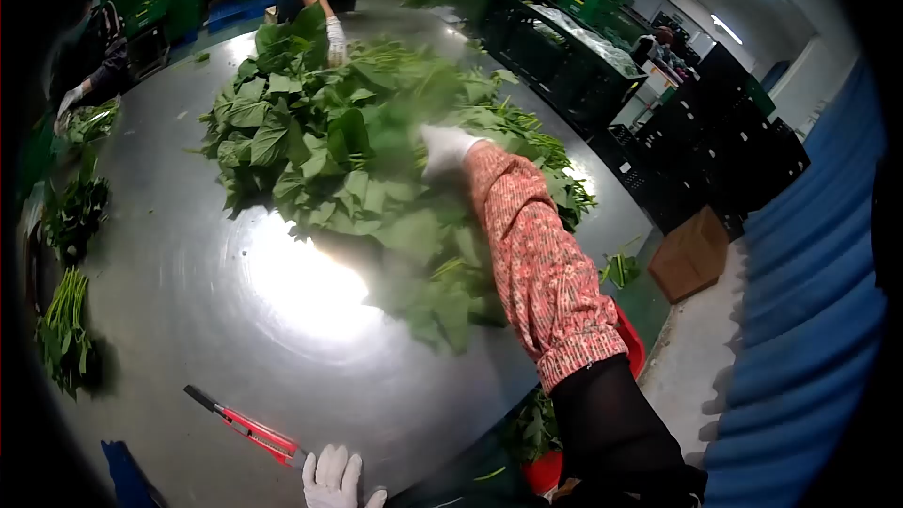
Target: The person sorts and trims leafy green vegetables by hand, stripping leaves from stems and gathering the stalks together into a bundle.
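Note:
My right hand (446, 149), in a white glove and below a pink patterned sleeve, reaches into a large pile of leafy greens (310, 146) on the metal table (179, 301). Its fingers are smeared by motion among blurred leaves. At the near edge of the table rests my left hand (332, 478), also gloved in white, with its fingers spread and nothing in them. Just left of its fingertips lies a red cutter (254, 434) with a dark end.
Across the table a co-worker's gloved hand (336, 40) touches the pile. Another person (94, 61) stands at the far left. Bundles of greens (66, 320) line the left edge. Dark crates (564, 66) stand at the right, near a cardboard box (689, 254).

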Demonstrator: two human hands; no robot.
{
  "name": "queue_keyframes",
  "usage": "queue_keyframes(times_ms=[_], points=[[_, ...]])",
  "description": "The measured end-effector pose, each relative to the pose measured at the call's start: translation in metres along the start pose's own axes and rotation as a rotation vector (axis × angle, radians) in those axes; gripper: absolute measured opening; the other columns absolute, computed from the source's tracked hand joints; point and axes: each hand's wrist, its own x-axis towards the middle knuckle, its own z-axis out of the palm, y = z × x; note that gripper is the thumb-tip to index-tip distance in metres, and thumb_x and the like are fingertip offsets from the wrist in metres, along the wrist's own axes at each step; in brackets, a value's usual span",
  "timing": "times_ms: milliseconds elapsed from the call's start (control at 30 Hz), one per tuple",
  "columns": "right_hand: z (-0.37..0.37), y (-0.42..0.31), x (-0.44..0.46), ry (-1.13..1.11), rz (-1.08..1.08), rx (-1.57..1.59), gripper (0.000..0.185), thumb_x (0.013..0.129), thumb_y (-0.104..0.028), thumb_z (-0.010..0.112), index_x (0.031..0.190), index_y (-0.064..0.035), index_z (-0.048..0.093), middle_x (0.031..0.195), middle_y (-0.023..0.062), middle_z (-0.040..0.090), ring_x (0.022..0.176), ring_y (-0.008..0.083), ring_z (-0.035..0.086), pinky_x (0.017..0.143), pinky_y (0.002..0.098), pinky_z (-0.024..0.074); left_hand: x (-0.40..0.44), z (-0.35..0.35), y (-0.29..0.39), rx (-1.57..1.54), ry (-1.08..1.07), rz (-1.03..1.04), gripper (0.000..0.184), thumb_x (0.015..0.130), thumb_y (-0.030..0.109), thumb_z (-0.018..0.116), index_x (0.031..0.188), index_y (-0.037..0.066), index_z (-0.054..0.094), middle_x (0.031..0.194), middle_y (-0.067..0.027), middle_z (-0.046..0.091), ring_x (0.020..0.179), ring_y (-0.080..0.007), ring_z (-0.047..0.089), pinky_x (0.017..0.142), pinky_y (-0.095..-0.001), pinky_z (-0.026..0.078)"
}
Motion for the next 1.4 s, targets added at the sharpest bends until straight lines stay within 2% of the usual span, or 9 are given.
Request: queue_keyframes(times_ms=[167, 433, 733, 800, 1033, 1067, 1167, 1267, 1400], points=[[0.036, 0.001, -0.021, 0.383, -0.190, -0.140, 0.052, 0.062, -0.031, 0.071, 0.107, -0.0062, 0.063, 0.098, 0.0162, 0.070, 0.100, 0.0332, 0.066, 0.100, 0.0413, 0.0437, -0.001, -0.008, 0.007, 0.012, 0.002, 0.006, 0.070, 0.076, 0.029, 0.075, 0.134, 0.001, 0.050, 0.138, -0.0224, 0.049, 0.132, -0.0408, 0.041, 0.111, -0.0573, 0.028], [0.021, -0.101, -0.159, 0.667, -0.259, -0.100, 0.021, 0.070, -0.009, 0.061, 0.089, 0.0000, 0.057, 0.084, 0.0214, 0.064, 0.077, 0.0406, 0.065, 0.067, 0.0471, 0.0526, -0.021, -0.008, 0.020, 0.063, 0.089, 0.039, 0.064, 0.081, 0.030, 0.073, 0.134, 0.002, 0.051, 0.137, -0.0228, 0.049, 0.130, -0.0408, 0.043, 0.109, -0.0553, 0.031], [0.021, -0.126, -0.329, 0.943, -0.063, 0.118, 0.076, 0.067, -0.016, 0.069, 0.135, 0.0073, 0.046, 0.096, 0.0156, 0.065, 0.081, 0.0293, 0.068, 0.066, 0.0388, 0.0543, -0.044, 0.019, 0.012, 0.092, 0.158, 0.099, 0.074, 0.069, 0.040, 0.078, 0.128, 0.004, 0.053, 0.133, -0.0192, 0.050, 0.130, -0.0389, 0.043, 0.111, -0.0548, 0.026], [0.055, -0.112, -0.335, 0.943, 0.006, 0.270, 0.061, 0.072, -0.022, 0.068, 0.125, 0.0047, 0.054, 0.095, 0.0186, 0.066, 0.079, 0.0327, 0.068, 0.068, 0.0416, 0.0546, -0.046, 0.022, 0.015, 0.114, 0.164, 0.112, 0.072, 0.071, 0.039, 0.078, 0.129, 0.004, 0.053, 0.134, -0.0200, 0.050, 0.130, -0.0393, 0.043, 0.111, -0.0536, 0.028], [0.220, -0.125, -0.376, 0.418, 0.088, 0.147, 0.118, 0.074, -0.048, 0.075, 0.152, 0.0073, 0.008, 0.104, 0.0220, 0.063, 0.090, 0.0352, 0.065, 0.081, 0.0437, 0.0525, -0.057, 0.026, 0.025, 0.194, 0.121, 0.212, 0.059, 0.084, 0.029, 0.070, 0.133, 0.001, 0.051, 0.128, -0.0248, 0.053, 0.121, -0.0451, 0.048, 0.105, -0.0500, 0.037], [0.221, -0.126, -0.379, 0.470, 0.064, 0.173, 0.117, 0.074, -0.049, 0.074, 0.152, 0.0074, 0.008, 0.104, 0.0225, 0.063, 0.090, 0.0359, 0.064, 0.083, 0.0455, 0.0513, -0.052, 0.018, 0.052, 0.240, 0.420, 0.432, 0.032, 0.089, 0.026, 0.066, 0.111, 0.004, 0.059, 0.100, -0.0167, 0.059, 0.095, -0.0357, 0.056, 0.089, -0.0471, 0.044], [0.219, -0.119, -0.402, 0.575, 0.034, 0.267, 0.111, 0.078, -0.051, 0.070, 0.152, 0.0071, 0.012, 0.108, 0.0246, 0.063, 0.093, 0.0381, 0.064, 0.088, 0.0502, 0.0487, -0.057, 0.041, 0.014, 0.216, 0.185, 0.198, 0.069, 0.077, 0.036, 0.074, 0.134, 0.004, 0.050, 0.135, -0.0218, 0.048, 0.127, -0.0400, 0.044, 0.106, -0.0524, 0.032], [0.216, -0.103, -0.401, 0.544, 0.095, 0.415, 0.092, 0.083, -0.053, 0.063, 0.147, 0.0041, 0.030, 0.117, 0.0232, 0.062, 0.107, 0.0415, 0.060, 0.101, 0.0525, 0.0393, -0.044, 0.024, 0.055, 0.126, 0.194, 0.239, 0.051, 0.073, 0.025, 0.075, 0.116, 0.004, 0.057, 0.111, -0.0201, 0.058, 0.103, -0.0387, 0.055, 0.092, -0.0479, 0.043], [0.229, -0.085, -0.384, 0.635, 0.025, 0.324, 0.037, 0.084, -0.040, 0.059, 0.100, -0.0083, 0.069, 0.104, 0.0186, 0.067, 0.103, 0.0405, 0.060, 0.089, 0.0527, 0.0448, -0.038, 0.022, 0.074, 0.080, 0.179, 0.195, 0.023, 0.073, 0.012, 0.073, 0.091, 0.006, 0.060, 0.095, -0.0164, 0.062, 0.092, -0.0386, 0.059, 0.081, -0.0459, 0.049]])
